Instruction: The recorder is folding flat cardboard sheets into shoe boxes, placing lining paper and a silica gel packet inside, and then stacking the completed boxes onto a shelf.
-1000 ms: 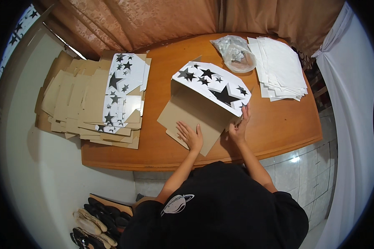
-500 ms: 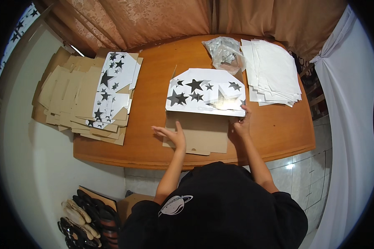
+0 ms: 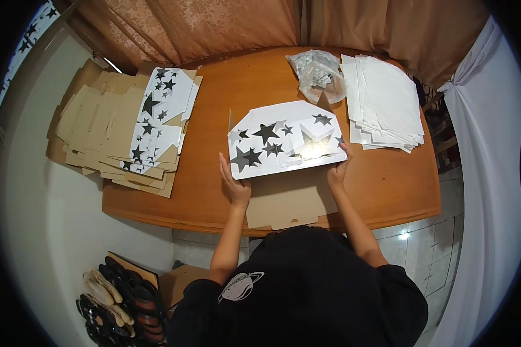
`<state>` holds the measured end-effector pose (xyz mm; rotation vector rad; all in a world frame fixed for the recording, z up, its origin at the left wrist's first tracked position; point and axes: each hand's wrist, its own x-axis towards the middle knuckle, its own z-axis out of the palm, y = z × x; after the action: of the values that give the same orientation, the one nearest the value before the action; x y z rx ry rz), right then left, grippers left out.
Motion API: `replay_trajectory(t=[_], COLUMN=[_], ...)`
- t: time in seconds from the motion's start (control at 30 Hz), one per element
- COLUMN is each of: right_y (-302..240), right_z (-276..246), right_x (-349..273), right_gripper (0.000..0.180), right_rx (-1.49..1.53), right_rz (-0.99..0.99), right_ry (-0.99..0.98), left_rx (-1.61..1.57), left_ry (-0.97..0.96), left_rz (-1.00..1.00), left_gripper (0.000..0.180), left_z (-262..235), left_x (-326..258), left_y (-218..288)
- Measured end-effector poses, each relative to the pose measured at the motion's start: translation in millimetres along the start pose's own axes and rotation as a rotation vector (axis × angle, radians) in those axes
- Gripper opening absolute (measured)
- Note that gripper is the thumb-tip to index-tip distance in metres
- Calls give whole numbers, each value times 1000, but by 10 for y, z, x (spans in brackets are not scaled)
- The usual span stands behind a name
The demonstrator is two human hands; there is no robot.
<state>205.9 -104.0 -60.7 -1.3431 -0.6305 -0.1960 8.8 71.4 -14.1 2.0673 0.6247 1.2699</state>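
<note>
A flat cardboard box blank (image 3: 286, 199) lies at the near edge of the wooden table (image 3: 226, 98), its lower flap overhanging that edge. A white panel printed with black stars (image 3: 283, 139) is folded up over its far half, hiding the cardboard beneath; glare washes out part of the print near the right end. The left hand (image 3: 233, 184) lies flat with fingers together against the panel's lower left corner, resting on the cardboard. The right hand (image 3: 338, 168) grips the panel's lower right corner, fingers curled over its edge; the thumb is hidden.

At the far left corner a pile of flat cardboard blanks (image 3: 107, 136) spreads past the table's left edge, with star-printed sheets (image 3: 159, 118) on top. At the far edge sits a crumpled clear plastic bag (image 3: 318, 75), its contents too small to tell. Just right of it, a stack of white sheets (image 3: 385, 101) runs toward the right edge. Shoes (image 3: 116, 301) show on the floor, partly cut off by the dark rim.
</note>
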Motion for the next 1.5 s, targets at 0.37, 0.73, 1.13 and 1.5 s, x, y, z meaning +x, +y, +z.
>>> replay_trajectory(t=[0.37, 0.73, 1.13, 1.5], right_y=[204, -368, -267, -623], right_z=[-238, -710, -388, -287], right_x=[13, 341, 340, 554], right_gripper=[59, 59, 54, 31], right_rx=[-8, -363, -148, -195], right_rz=[-89, 40, 15, 87], right_ry=[-139, -584, -459, -597], left_rx=[-29, 31, 231, 103], left_ry=[-92, -247, -265, -154], left_rz=[328, 375, 174, 98], left_gripper=[52, 61, 51, 58], left_z=[-66, -266, -380, -525], left_x=[91, 192, 284, 328], left_y=[-316, -443, -700, -497])
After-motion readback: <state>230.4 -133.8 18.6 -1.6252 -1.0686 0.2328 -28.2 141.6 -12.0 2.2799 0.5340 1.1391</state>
